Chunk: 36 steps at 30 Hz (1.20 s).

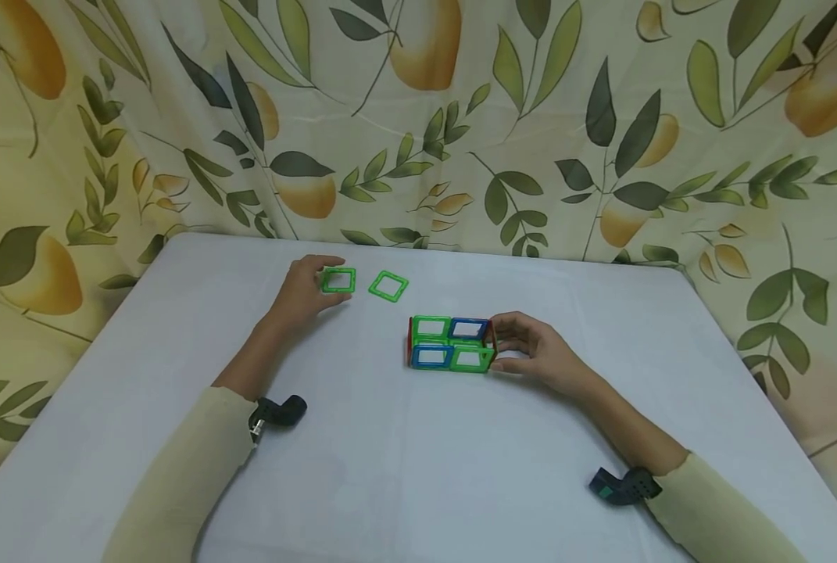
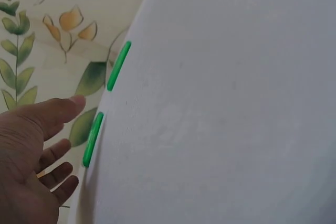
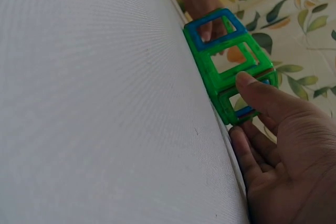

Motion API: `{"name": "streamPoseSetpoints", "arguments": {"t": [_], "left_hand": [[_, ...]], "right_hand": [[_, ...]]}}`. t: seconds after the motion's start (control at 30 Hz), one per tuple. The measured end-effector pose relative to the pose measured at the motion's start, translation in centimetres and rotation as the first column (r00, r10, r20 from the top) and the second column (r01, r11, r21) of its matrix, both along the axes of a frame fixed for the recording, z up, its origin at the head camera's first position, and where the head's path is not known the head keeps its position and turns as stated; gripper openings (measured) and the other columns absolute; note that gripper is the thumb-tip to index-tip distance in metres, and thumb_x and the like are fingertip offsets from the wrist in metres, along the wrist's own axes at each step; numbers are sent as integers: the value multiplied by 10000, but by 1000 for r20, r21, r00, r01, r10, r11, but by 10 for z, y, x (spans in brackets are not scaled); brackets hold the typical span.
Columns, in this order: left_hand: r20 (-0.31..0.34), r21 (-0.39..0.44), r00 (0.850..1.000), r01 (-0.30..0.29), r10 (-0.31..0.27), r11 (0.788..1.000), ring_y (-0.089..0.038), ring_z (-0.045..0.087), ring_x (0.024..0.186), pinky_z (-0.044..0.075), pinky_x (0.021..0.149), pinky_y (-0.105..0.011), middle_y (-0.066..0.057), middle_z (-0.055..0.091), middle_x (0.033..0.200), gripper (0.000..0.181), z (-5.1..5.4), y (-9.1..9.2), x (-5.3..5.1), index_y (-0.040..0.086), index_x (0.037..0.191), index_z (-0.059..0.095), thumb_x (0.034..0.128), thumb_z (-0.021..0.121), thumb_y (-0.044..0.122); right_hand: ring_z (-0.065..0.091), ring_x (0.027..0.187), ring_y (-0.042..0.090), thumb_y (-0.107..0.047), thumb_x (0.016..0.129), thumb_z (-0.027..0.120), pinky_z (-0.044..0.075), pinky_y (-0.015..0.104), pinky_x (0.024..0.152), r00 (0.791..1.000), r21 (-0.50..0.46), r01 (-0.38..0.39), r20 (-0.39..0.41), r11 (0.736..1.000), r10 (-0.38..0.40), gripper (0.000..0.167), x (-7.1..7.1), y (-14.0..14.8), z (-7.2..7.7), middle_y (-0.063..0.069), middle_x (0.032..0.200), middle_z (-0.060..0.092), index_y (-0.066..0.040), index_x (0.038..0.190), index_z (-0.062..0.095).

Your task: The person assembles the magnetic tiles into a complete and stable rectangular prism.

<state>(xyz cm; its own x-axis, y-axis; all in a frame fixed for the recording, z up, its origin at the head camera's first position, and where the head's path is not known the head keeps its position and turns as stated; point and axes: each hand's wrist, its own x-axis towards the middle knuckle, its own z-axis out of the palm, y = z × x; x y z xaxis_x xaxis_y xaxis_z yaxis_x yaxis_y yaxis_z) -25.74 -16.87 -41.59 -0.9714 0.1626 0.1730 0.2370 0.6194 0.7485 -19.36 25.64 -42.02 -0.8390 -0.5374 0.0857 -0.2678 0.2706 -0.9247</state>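
Observation:
On the white table, a box of magnetic tiles [image 1: 452, 344] with green, blue and red frames stands right of centre. My right hand [image 1: 541, 353] holds its right end; in the right wrist view the thumb [image 3: 257, 90] lies against the tiles, with the fingers below. Up at the far left, my left hand [image 1: 304, 293] spreads its thumb and fingers around a flat green square tile [image 1: 338, 269]. In the left wrist view, a small gap shows between the left hand [image 2: 31, 150] and that green tile [image 2: 93, 140].
A second green square tile [image 1: 388, 286] lies flat between the left hand and the box. Behind the far edge of the white table [image 1: 362, 469] hangs a leaf-and-fruit patterned cloth [image 1: 404, 141].

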Motion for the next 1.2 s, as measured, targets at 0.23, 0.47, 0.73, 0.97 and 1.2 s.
{"name": "streamPoseSetpoints", "arguments": {"t": [0.23, 0.47, 0.73, 0.97, 1.2], "left_hand": [[109, -23, 993, -39, 42, 999, -373, 429, 1388, 389, 1132, -516, -212, 500, 1517, 657, -5, -6, -10, 46, 1491, 574, 905, 851, 152], [149, -6, 987, -56, 56, 998, -379, 402, 1448, 355, 1175, -496, -210, 409, 1584, 696, -7, -11, -16, 33, 1503, 558, 893, 864, 165], [177, -25, 984, -31, 35, 999, -391, 364, 1442, 322, 1188, -510, -215, 364, 1560, 648, -9, -18, -23, 22, 1488, 576, 917, 844, 172], [156, -30, 987, -29, 33, 999, -387, 398, 1367, 347, 1162, -522, -221, 379, 1504, 558, -11, -19, -25, 39, 1448, 626, 941, 819, 172], [164, 14, 986, -38, 35, 999, -340, 454, 1275, 382, 1120, -506, -186, 446, 1441, 528, -12, -18, -22, 59, 1421, 646, 940, 821, 188]], "right_hand": [[630, 1187, 291, 27, 862, 846, 520, 278, 997, 1000, 6, 5, 4, 1000, -5, 629, 0, 0, 0, 188, 1375, 599, 16, 1414, 546], [630, 1176, 311, 43, 851, 847, 524, 264, 984, 1000, 2, 10, 3, 1000, -10, 634, -1, 1, 2, 210, 1373, 598, 30, 1409, 545], [637, 1174, 328, 39, 861, 840, 526, 269, 986, 1000, 8, 9, 16, 1000, -9, 637, -1, 1, -1, 212, 1381, 599, 26, 1421, 538], [633, 1180, 345, 32, 854, 850, 526, 269, 985, 1000, 15, 19, 10, 1000, -20, 641, -1, -1, 0, 201, 1379, 604, 23, 1416, 543], [644, 1166, 326, 33, 854, 850, 526, 262, 982, 1000, 24, 21, 22, 1000, -21, 647, 0, 0, 1, 208, 1383, 600, 29, 1420, 537]]}}
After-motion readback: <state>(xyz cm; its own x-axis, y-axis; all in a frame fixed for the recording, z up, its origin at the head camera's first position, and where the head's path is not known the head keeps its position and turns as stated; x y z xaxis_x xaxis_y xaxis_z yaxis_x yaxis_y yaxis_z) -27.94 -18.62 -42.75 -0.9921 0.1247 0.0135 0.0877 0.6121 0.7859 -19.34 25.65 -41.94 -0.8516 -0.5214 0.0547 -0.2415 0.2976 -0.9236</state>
